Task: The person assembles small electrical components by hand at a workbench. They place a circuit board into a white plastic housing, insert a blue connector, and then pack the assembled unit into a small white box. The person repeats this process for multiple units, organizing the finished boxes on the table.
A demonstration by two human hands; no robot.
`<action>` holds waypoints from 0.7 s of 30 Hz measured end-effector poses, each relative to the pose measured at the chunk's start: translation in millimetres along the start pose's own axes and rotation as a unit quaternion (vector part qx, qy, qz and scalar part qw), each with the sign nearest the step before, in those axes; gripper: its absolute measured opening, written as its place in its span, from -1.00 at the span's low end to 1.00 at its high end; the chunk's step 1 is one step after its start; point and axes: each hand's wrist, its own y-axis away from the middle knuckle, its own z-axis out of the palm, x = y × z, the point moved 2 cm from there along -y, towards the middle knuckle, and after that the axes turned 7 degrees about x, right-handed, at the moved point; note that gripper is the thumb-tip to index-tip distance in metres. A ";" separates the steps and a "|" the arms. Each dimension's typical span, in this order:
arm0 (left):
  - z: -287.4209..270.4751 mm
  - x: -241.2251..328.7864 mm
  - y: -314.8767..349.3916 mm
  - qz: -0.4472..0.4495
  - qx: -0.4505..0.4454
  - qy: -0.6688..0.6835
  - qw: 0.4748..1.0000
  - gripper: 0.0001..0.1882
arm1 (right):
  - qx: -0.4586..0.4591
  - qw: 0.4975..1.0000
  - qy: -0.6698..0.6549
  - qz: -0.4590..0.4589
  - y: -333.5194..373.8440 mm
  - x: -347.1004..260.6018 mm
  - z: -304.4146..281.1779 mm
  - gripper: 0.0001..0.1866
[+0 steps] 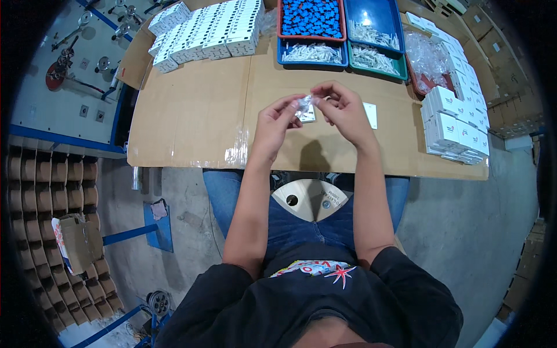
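Observation:
Over the middle of the cardboard-covered table (pixel 191 116), both hands meet at a small crinkled clear plastic bag (pixel 305 103). My left hand (pixel 277 123) pinches its left side between thumb and fingers. Thumb and fingers of my right hand (pixel 343 111) are closed at the bag's right edge. What the bag contains is too small to make out. Just below it, partly hidden by the fingers, is a small white box or card with dark marks (pixel 308 116). A flat white card (pixel 370 115) lies on the cardboard beside my right wrist.
At the back left stand rows of small white boxes (pixel 212 32). Trays hold blue pieces (pixel 311 17) and white plastic parts (pixel 313 53). To the right are a red tray of clear bags (pixel 426 58) and stacked white boxes (pixel 455 124). A machine (pixel 75 69) stands left.

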 end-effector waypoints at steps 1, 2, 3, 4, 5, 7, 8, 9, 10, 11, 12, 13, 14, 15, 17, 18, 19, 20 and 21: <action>-3.9 -5.7 -5.9 0.011 0.025 -0.015 1.000 -0.62 | 0.014 0.999 -0.017 0.029 -1.9 7.6 2.7 -0.70; -7.7 -10.6 -11.1 0.020 0.064 -0.017 0.998 -0.64 | 0.024 0.998 0.009 0.061 -3.6 14.3 3.6 -0.59; -10.0 -16.9 -16.9 0.041 0.072 -0.025 0.996 -0.64 | 0.016 0.998 0.014 0.062 -4.3 21.2 5.8 -0.57; -11.0 -22.7 -22.7 0.062 0.080 -0.032 0.994 -0.64 | 0.007 0.998 0.019 0.062 -5.4 28.6 8.0 -0.55; -12.6 -28.8 -26.6 0.084 0.088 -0.039 0.992 -0.64 | -0.002 0.998 0.025 0.061 -5.8 35.3 10.9 -0.53; -14.4 -43.4 -31.7 0.076 0.073 -0.043 0.994 -0.65 | 0.004 0.998 0.046 0.034 -6.9 55.5 13.3 -0.57; -15.5 -49.5 -33.8 0.072 0.065 -0.045 0.994 -0.65 | 0.009 0.998 0.060 0.022 -9.6 69.4 13.3 -0.61; -17.9 -55.7 -36.6 0.067 0.059 -0.086 0.992 -0.66 | 0.013 0.997 0.074 0.009 -12.3 82.5 11.5 -0.64; -21.0 -58.9 -38.6 0.060 0.053 -0.127 0.989 -0.67 | 0.023 0.995 0.095 0.012 -14.0 88.0 10.6 -0.68; -23.5 -62.5 -40.4 0.054 0.048 -0.169 0.983 -0.68 | 0.033 0.993 0.116 0.014 -15.4 93.4 9.2 -0.71; -24.4 -67.7 -40.9 0.041 0.045 -0.182 0.981 -0.72 | 0.043 0.990 0.137 0.017 -16.8 98.8 7.6 -0.75; -26.7 -73.1 -43.1 0.057 0.044 -0.208 0.975 -0.72 | 0.046 0.990 0.133 0.013 -18.2 103.4 7.4 -0.77; -29.5 -79.5 -45.7 0.073 0.043 -0.234 0.969 -0.72 | 0.049 0.990 0.129 0.009 -19.5 108.0 7.2 -0.79; -32.7 -85.0 -48.0 0.088 0.042 -0.260 0.961 -0.71 | 0.052 0.991 0.125 0.005 -21.3 112.6 7.4 -0.81; -31.8 -85.7 -50.7 0.185 0.065 -0.358 0.913 -0.71 | 0.057 0.986 0.146 -0.057 -29.9 128.0 4.0 -0.82; -30.8 -85.2 -51.6 0.232 0.076 -0.404 0.881 -0.71 | 0.060 0.982 0.157 -0.089 -33.8 134.9 2.3 -0.83; -31.8 -85.3 -52.3 0.248 0.082 -0.440 0.859 -0.71 | 0.056 0.977 0.181 -0.101 -36.8 136.5 4.5 -0.85; -32.5 -85.5 -52.8 0.264 0.087 -0.474 0.836 -0.71 | 0.053 0.971 0.204 -0.114 -39.7 138.2 6.9 -0.86; -33.0 -85.7 -53.4 0.279 0.092 -0.507 0.810 -0.71 | 0.050 0.964 0.227 -0.126 -41.7 139.9 8.7 -0.87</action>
